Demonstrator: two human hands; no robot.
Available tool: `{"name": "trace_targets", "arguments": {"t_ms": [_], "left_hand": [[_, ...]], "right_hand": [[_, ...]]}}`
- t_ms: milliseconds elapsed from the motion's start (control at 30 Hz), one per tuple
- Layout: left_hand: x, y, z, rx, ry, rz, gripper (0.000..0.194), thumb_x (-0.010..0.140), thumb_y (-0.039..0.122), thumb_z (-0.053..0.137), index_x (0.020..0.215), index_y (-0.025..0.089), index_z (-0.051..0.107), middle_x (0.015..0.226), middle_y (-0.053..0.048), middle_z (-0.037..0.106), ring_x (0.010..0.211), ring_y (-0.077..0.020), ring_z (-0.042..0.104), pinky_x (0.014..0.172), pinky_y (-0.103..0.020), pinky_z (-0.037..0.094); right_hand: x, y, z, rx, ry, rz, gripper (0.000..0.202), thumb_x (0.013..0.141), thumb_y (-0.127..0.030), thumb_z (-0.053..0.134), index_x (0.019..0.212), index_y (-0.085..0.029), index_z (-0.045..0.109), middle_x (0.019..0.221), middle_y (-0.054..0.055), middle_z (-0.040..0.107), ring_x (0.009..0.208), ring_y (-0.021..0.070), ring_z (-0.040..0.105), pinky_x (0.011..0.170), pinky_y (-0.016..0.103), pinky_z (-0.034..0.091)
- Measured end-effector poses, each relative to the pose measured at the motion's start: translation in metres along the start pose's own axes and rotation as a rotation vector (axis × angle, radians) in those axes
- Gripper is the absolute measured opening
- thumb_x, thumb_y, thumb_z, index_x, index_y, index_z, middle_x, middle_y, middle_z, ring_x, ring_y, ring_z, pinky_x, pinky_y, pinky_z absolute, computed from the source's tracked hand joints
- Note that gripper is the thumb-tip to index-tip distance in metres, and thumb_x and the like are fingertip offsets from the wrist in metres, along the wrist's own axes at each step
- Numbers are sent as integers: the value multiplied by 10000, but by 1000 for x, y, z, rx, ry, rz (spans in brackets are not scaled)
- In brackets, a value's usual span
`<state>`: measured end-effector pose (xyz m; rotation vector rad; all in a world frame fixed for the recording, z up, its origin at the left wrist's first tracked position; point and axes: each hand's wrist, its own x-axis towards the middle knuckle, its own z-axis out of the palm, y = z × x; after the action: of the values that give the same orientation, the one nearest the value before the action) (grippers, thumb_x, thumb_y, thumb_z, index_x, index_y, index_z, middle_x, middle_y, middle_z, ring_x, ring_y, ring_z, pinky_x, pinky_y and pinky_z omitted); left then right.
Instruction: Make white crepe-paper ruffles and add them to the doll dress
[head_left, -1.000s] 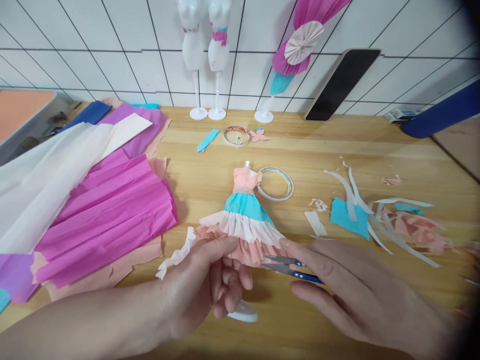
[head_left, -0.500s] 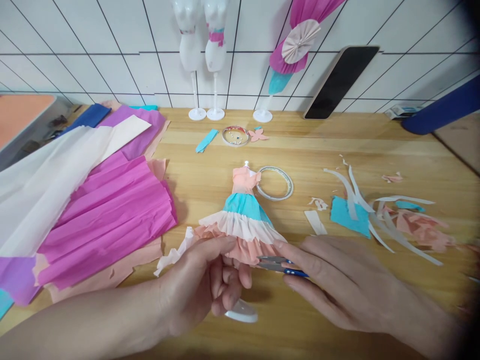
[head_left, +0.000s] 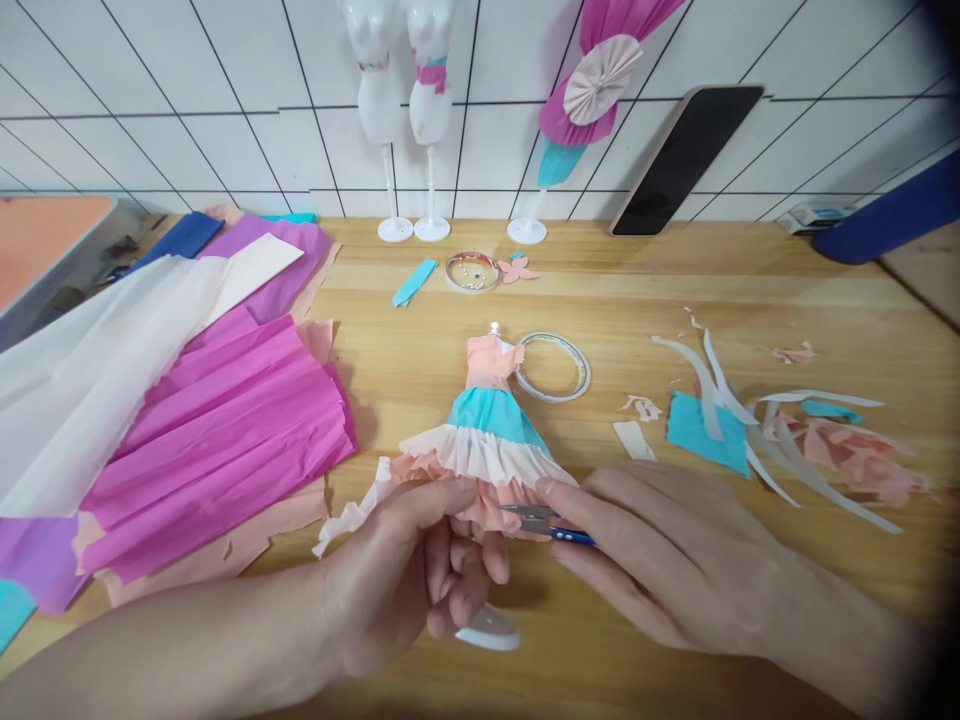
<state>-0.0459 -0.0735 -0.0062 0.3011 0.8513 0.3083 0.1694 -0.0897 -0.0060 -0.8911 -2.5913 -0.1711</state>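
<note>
A small crepe-paper dress (head_left: 491, 410) on a dress form lies in front of me, with a peach top, a turquoise band, and white and peach ruffles. My left hand (head_left: 427, 560) pinches the peach ruffle at the hem between thumb and fingers. In my right hand (head_left: 667, 560) are small blue-handled thread snips (head_left: 559, 525), their blades pointing left at the hem. A white ruffled strip (head_left: 352, 520) trails from the skirt's left side. The form's white base (head_left: 491, 628) shows below my left hand.
Magenta crepe paper (head_left: 225, 430) and white sheets (head_left: 97, 350) lie at left. A tape roll (head_left: 555, 368) sits beside the dress. Paper scraps (head_left: 709, 432) are scattered right. White dress forms (head_left: 431, 100) and a phone (head_left: 686, 160) stand along the tiled wall.
The snips and my right hand have shifted slightly left along the hem, closer to my left hand. My left hand keeps its pinch on the ruffle.
</note>
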Motion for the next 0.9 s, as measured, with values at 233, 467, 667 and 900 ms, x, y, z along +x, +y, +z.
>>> {"name": "trace_targets", "arguments": {"t_ms": [233, 467, 667, 900], "left_hand": [[0, -1, -2, -33, -21, 3, 388, 831, 397, 457, 645, 91, 606, 592, -26, 550, 341, -45, 425, 300, -165, 208], [1, -2, -3, -52, -18, -3, 351, 816, 407, 481, 691, 102, 604, 632, -35, 582, 344, -52, 456, 294, -161, 214], [2, -1, -3, -55, -28, -9, 345, 814, 406, 481, 703, 102, 603, 631, -39, 589, 346, -56, 457, 292, -163, 213], [1, -1, -3, -45, -38, 1, 417, 840, 407, 439, 666, 81, 630, 545, -38, 567, 329, -64, 451, 277, -159, 243]], "right_hand": [[-2, 1, 5, 25, 24, -6, 208, 912, -189, 460, 1099, -129, 531, 667, 20, 583, 561, 168, 530, 471, 308, 379], [4, 4, 3, 33, -14, -55, 172, 933, -169, 438, 1064, -104, 528, 638, 1, 589, 539, 145, 514, 470, 297, 383], [1, 5, 6, 41, -17, -61, 164, 948, -150, 415, 1064, -101, 520, 633, -2, 596, 540, 138, 517, 478, 290, 394], [-6, 3, 9, 139, -31, -14, 280, 886, -65, 467, 1131, -193, 512, 690, 4, 611, 582, 167, 555, 513, 331, 413]]}}
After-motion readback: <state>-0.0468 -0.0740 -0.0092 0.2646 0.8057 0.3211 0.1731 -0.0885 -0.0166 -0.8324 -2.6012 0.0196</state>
